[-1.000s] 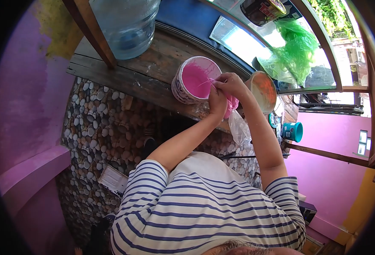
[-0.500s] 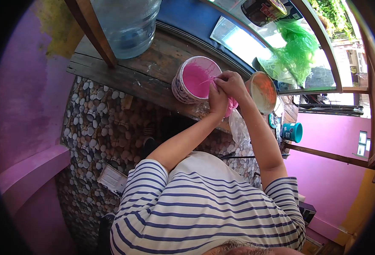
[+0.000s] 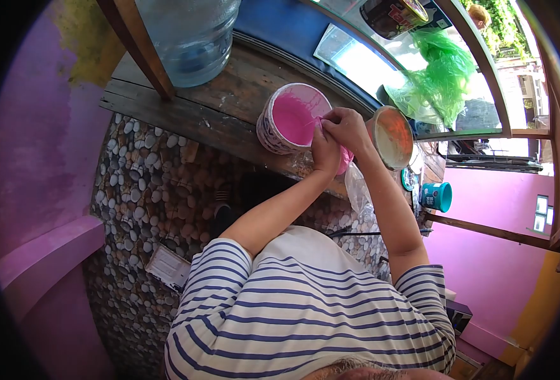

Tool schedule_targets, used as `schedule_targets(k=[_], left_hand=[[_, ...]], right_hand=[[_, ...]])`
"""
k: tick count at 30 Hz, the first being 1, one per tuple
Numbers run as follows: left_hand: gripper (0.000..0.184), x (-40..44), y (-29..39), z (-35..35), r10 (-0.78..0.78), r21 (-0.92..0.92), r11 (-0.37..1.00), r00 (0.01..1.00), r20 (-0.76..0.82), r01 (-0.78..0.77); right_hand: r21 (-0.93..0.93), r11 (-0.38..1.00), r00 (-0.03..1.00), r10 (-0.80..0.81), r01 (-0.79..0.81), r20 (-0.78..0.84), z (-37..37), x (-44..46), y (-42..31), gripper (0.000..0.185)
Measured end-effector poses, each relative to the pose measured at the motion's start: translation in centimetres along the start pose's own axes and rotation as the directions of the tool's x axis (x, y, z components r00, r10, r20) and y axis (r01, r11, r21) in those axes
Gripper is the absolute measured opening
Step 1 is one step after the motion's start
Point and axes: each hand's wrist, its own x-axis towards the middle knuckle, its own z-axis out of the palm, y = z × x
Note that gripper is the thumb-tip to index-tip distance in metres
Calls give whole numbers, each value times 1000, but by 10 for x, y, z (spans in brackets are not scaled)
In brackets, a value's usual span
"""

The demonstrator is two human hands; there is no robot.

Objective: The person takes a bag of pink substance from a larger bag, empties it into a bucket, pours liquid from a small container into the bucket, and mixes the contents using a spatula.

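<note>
Both hands meet at the near right rim of a white bucket [image 3: 273, 138] with pink liquid inside, standing on the wooden bench. My left hand [image 3: 326, 152] is closed around the neck of a small plastic bag [image 3: 344, 161], whose pink-filled part shows below the fingers. With thumb and fingers, my right hand [image 3: 347, 128] pinches the bag's gathered, pink-stained top just above the left. The exact grip of the fingertips is partly hidden. Right of the hands stands an orange-rimmed tub [image 3: 394, 140]. A clear plastic bag [image 3: 358, 190] hangs by my right forearm.
A large water jug [image 3: 194, 47] stands on the wooden bench [image 3: 194, 114] at the back left, by a wooden post [image 3: 141, 47]. A glass case holds a green plastic bag [image 3: 443, 79] and a can [image 3: 394, 16]. A teal tub [image 3: 437, 197] sits at right.
Both hands stay in nearly the same place, with only slight finger movement at the bag's neck. A person's head has come into view outside at the upper right.
</note>
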Motion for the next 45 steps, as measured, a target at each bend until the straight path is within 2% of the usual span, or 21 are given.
schedule_targets(k=[8, 9, 11, 12, 13, 14, 15, 17, 19, 20, 22, 25, 28, 30, 34, 36, 37, 39, 40, 42, 45], left_hand=[[24, 0, -9, 4, 45, -103, 994, 998, 50, -40], [23, 2, -13, 5, -3, -470, 881, 994, 107, 54], [21, 2, -21, 6, -27, -760, 631, 983, 180, 157], [22, -1, -18, 3, 25, -523, 851, 990, 139, 52], [22, -3, -12, 0, 88, -225, 972, 989, 115, -60], [22, 0, -15, 1, 88, -225, 973, 989, 116, -60], [22, 6, -30, 4, 46, -485, 874, 990, 135, 26], [21, 7, -37, 6, 10, -703, 702, 986, 169, 113], [16, 5, -35, 1, 22, -412, 911, 992, 127, 32], [16, 2, -33, -3, 32, -412, 911, 989, 147, 31], [17, 0, -35, -1, 159, -120, 981, 986, 46, -153], [22, -5, -18, -5, 163, -226, 965, 978, 133, -130], [21, 1, -26, -10, 124, -189, 977, 981, 147, -96], [29, 5, -27, -12, -63, -477, 863, 972, 228, 168], [16, 10, -33, -10, 40, -407, 912, 975, 219, 54], [21, -4, 17, -13, -182, -729, 534, 900, 396, 429], [21, 0, 2, -13, -190, -729, 541, 905, 380, 420], [30, 9, -35, -12, -29, -488, 862, 975, 222, 136], [30, 6, -28, -12, -32, -485, 866, 980, 198, 126], [35, -2, -14, -11, 21, -196, 981, 991, 135, 6], [31, 0, -12, -13, -44, -202, 976, 984, 171, 79]], right_hand=[[-108, 994, 999, -28, 32, 37, -1, -9, -11, 30], [-136, 987, 996, -75, 80, 43, -1, -10, -12, 31], [-166, 978, 992, -120, 127, 49, -3, -11, -15, 31], [-160, 979, 990, -115, 127, 82, -4, -12, -17, 31], [-153, 980, 987, -111, 128, 115, -4, -12, -17, 31], [-153, 980, 987, -111, 127, 115, -4, -11, -16, 31], [-170, 974, 982, -128, 152, 142, -3, -10, -15, 31], [-187, 967, 975, -144, 175, 166, -5, -11, -14, 30], [-231, 944, 959, -189, 237, 209, -8, -13, -19, 28], [-238, 944, 964, -186, 229, 188, -8, -13, -18, 28], [-215, 910, 921, -302, 356, 245, -6, -11, -8, 22], [-200, 913, 931, -329, 357, 158, 4, -8, 11, 21], [-220, 899, 918, -335, 379, 212, 1, -11, 1, 22], [-211, 942, 949, -213, 263, 231, -8, -17, -14, 26], [-237, 963, 975, -76, 125, 207, -7, -21, -23, 37], [-225, 968, 976, -60, 108, 207, -10, -25, -23, 38], [-214, 971, 975, -55, 102, 215, -8, -24, -23, 40], [-166, 976, 962, -98, 143, 253, -6, -19, -11, 41], [-135, 975, 953, -134, 176, 273, -8, -18, -9, 42], [-98, 985, 952, -111, 144, 284, -14, -20, -11, 43], [-81, 988, 949, -99, 129, 298, -17, -21, -7, 43]])
